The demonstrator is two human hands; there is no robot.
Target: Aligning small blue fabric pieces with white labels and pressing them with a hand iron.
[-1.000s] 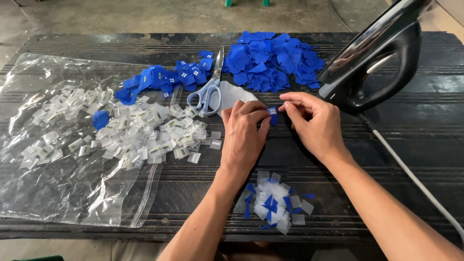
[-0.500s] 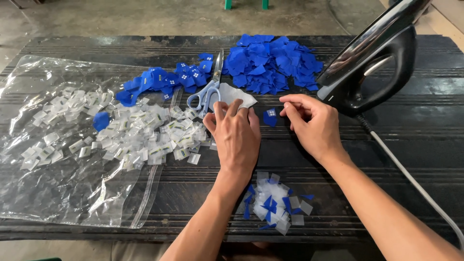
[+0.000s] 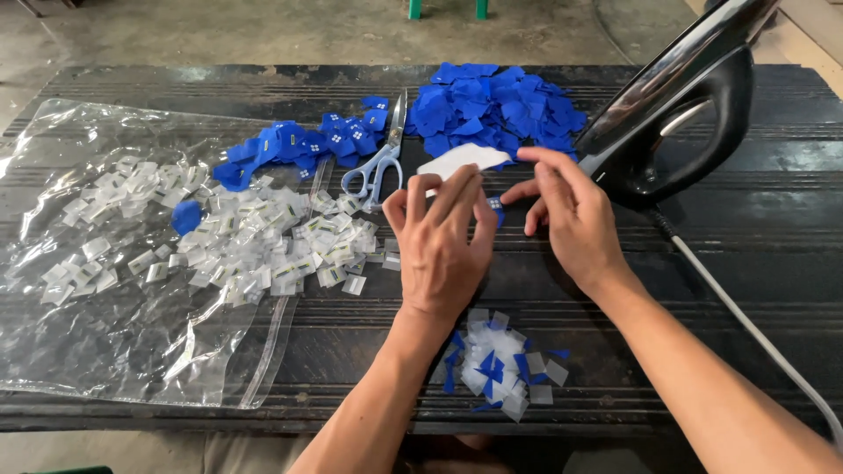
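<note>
Two hands meet mid-counter over one tiny blue square (image 3: 496,207), which sits pinched between them right where the fingertips touch. Left hand (image 3: 442,246) is palm-down, fingers fanned up, its grip also on a white paper strip (image 3: 461,160) sticking out past the fingertips. Right hand (image 3: 571,215) angles in from the side, thumb and forefinger closed on the square. Counter (image 3: 773,228) is dark, grooved wood with a concrete floor behind it. Around: scissors (image 3: 379,162), heaps of blue pieces (image 3: 496,105), white tags on a clear plastic bag (image 3: 105,342), a trimmed pile (image 3: 500,364). A black iron (image 3: 680,114) is cut off at the top edge. Exactly how the fingers hold the square is hard to see.
</note>
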